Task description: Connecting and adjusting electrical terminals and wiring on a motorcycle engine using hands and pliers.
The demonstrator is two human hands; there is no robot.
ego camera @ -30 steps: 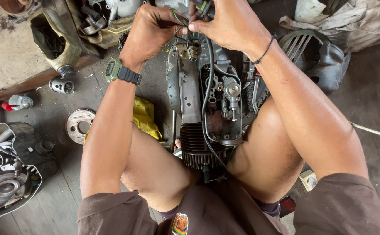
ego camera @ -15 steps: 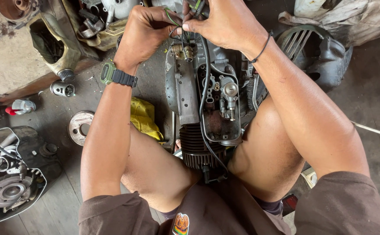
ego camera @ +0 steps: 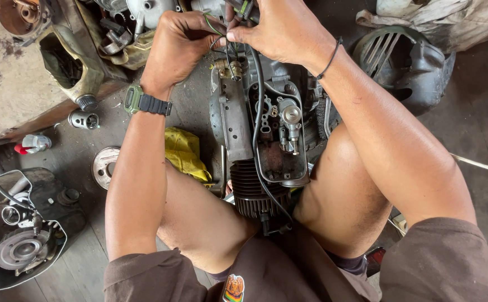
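Two bare hands meet at the top of the view, both pinched on the same small bunch of thin wires [ego camera: 221,38]. The left hand [ego camera: 178,47] has its fingers curled together around the strands from the left; the right hand [ego camera: 280,31] closes thumb and fingertips on them from the right, with a dark plug end sticking up behind its fingers. The wires sit just above the far end of one small engine [ego camera: 263,140], which lies on the floor between the person's two bare knees — its finned cylinder toward the body, its open side showing one carburettor [ego camera: 288,120].

One black cable [ego camera: 257,112] runs from the hands down across the engine to the cylinder. The left wrist carries one green watch [ego camera: 140,102]; the right wrist, one thin black band [ego camera: 330,59].

One yellow rag [ego camera: 185,152] lies beside the engine, under the left forearm. One round metal disc [ego camera: 105,165] rests on the floor left of it, and one small red-and-white bottle [ego camera: 31,144] further left. One grey slotted fan cover [ego camera: 403,64] sits to the upper right — well apart from the hands. At lower left one black housing [ego camera: 23,246] holds a round hub.
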